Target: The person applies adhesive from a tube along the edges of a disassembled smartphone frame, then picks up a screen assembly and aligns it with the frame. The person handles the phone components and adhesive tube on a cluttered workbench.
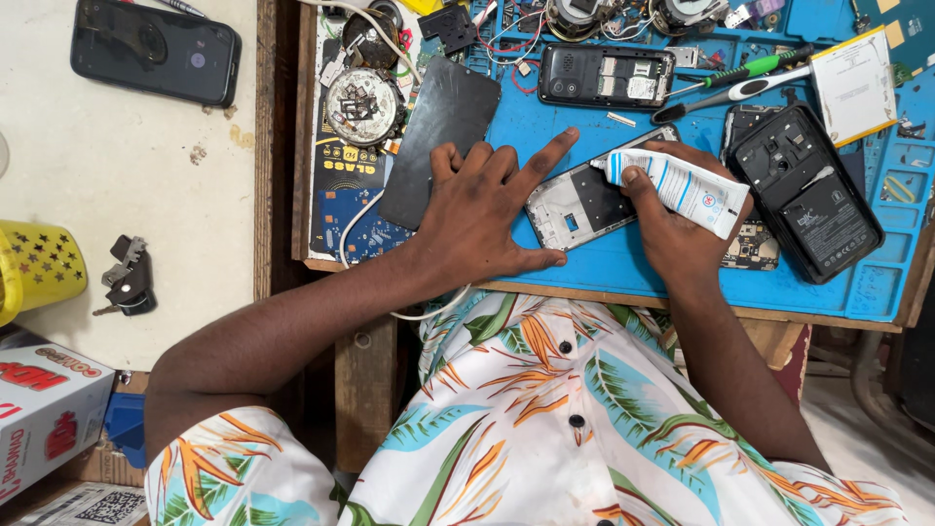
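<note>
My left hand (482, 209) lies flat on the blue work mat (545, 127), fingers spread, its index finger and thumb bracing the left end of a silver phone frame (582, 203). My right hand (682, 229) grips a white glue tube (682, 187) with blue stripes, its nozzle held down against the frame's upper edge. A black screen panel (443, 131) rests tilted just left of my left hand, partly under its fingers.
An opened black phone (606, 75) lies at the back, another open black phone body (806, 190) at the right, with a white battery (855, 85) and screwdrivers (745, 83) nearby. A black phone (156, 51), keys (127, 278) and a yellow cup (34, 268) sit on the left table.
</note>
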